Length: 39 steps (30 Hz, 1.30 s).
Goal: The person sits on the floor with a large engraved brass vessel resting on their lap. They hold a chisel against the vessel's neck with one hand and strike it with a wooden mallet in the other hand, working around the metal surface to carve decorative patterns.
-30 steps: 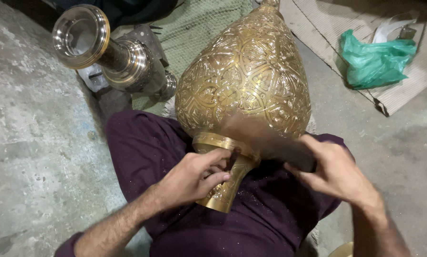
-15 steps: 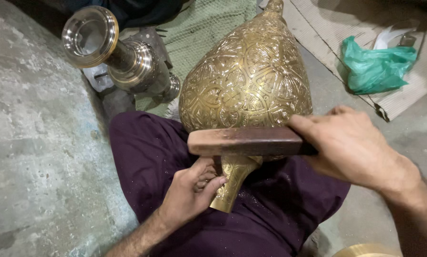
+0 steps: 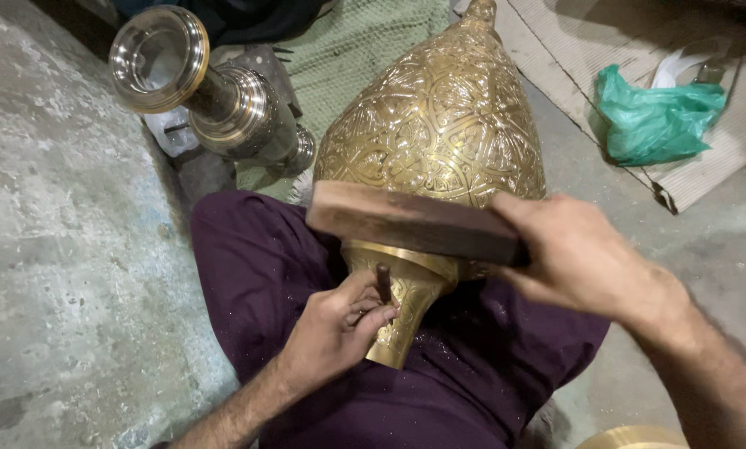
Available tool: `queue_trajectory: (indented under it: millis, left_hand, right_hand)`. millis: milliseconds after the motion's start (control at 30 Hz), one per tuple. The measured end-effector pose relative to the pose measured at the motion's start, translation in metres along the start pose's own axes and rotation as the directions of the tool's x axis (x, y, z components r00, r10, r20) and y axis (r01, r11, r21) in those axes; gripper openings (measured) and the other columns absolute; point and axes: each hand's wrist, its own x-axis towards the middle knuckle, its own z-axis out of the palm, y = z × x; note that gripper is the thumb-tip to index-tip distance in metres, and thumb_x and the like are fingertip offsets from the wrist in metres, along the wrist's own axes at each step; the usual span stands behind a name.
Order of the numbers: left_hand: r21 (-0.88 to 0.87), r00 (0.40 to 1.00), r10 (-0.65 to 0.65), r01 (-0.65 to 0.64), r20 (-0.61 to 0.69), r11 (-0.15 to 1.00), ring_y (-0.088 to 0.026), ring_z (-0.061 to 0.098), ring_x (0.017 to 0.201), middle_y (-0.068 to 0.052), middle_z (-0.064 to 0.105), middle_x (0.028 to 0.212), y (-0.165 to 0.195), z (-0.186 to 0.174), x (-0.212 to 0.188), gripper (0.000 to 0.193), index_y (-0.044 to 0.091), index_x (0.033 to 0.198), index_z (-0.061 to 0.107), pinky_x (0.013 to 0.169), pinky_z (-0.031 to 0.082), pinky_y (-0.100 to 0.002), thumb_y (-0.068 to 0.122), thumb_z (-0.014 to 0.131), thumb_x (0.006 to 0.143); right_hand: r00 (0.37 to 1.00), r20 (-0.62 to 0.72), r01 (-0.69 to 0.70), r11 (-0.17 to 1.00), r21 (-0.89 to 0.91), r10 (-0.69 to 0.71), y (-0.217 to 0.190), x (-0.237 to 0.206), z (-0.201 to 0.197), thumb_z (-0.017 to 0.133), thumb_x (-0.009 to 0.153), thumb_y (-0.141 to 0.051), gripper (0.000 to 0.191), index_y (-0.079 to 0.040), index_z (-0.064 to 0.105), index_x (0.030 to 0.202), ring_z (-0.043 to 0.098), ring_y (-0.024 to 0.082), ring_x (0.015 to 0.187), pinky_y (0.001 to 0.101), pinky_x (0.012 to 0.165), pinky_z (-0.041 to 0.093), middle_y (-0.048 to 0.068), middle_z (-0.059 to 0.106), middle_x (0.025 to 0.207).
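Observation:
A large engraved brass vessel (image 3: 439, 133) lies across my lap, its narrow flared neck (image 3: 402, 308) pointing toward me. My left hand (image 3: 331, 333) is closed around a short dark metal punch (image 3: 384, 283) whose tip rests against the neck. Above the neck, my right hand (image 3: 585, 258) grips one end of a brown wooden block (image 3: 410, 220) held level over the punch. My purple trousers (image 3: 256, 266) lie under the vessel.
A shiny silver and brass vase (image 3: 207, 83) lies on its side at the upper left. Green cloth (image 3: 356, 41) lies behind it. A green plastic bag (image 3: 656, 120) sits on cardboard (image 3: 556, 50) at the upper right. Rough concrete floor (image 3: 65, 249) spreads to the left.
My right hand picked up the wooden block and brought it over the vessel's neck. My left hand shifted its grip and now holds the punch against the neck.

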Motion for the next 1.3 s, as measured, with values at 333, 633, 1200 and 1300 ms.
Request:
queue_trajectory:
  millis: [333, 633, 1200, 1300]
  left_hand:
    - [0.066, 0.996, 0.092, -0.092, 0.002, 0.994, -0.019, 0.081, 0.089, -0.017, 0.079, 0.093, -0.003, -0.001, 0.003, 0.039, -0.008, 0.12, 0.059, 0.073, 0.067, -0.028, 0.012, 0.077, 0.092]
    - [0.076, 0.986, 0.143, -0.149, 0.087, 0.986, -0.024, 0.082, 0.091, -0.019, 0.078, 0.094, 0.004, -0.005, 0.011, 0.038, -0.006, 0.124, 0.06, 0.078, 0.068, -0.031, 0.01, 0.075, 0.093]
    - [0.129, 0.943, 0.223, -0.26, 0.248, 0.957, -0.024, 0.081, 0.092, -0.018, 0.076, 0.105, 0.006, -0.004, 0.035, 0.04, -0.002, 0.13, 0.054, 0.074, 0.066, -0.033, 0.008, 0.072, 0.095]
    - [0.229, 0.928, 0.204, -0.282, 0.313, 0.932, -0.022, 0.082, 0.09, -0.013, 0.079, 0.093, 0.004, -0.004, 0.036, 0.026, 0.004, 0.117, 0.06, 0.078, 0.065, -0.033, 0.015, 0.076, 0.099]
  right_hand:
    - [0.998, -0.028, -0.051, 0.996, 0.067, 0.053, 0.004, -0.002, 0.011, 0.079, 0.07, -0.015, 0.042, -0.021, 0.065, 0.109, 0.072, 0.025, 0.077, 0.0484, 0.087, 0.05, 0.001, 0.076, 0.089]
    - [0.967, -0.256, 0.057, 0.962, 0.269, 0.014, 0.018, -0.02, 0.032, 0.079, 0.065, -0.018, 0.056, -0.009, 0.059, 0.117, 0.067, 0.036, 0.076, 0.0459, 0.071, 0.053, 0.014, 0.068, 0.079]
    - [0.889, -0.335, -0.054, 0.799, 0.599, 0.311, 0.027, -0.048, 0.077, 0.083, 0.077, -0.023, 0.04, -0.008, 0.066, 0.11, 0.066, 0.026, 0.065, 0.036, 0.062, 0.053, 0.011, 0.068, 0.077]
    - [0.917, -0.376, 0.008, 0.938, 0.348, 0.131, 0.027, -0.044, 0.064, 0.085, 0.069, -0.016, 0.045, -0.012, 0.069, 0.111, 0.064, 0.024, 0.066, 0.0366, 0.068, 0.051, 0.008, 0.071, 0.078]
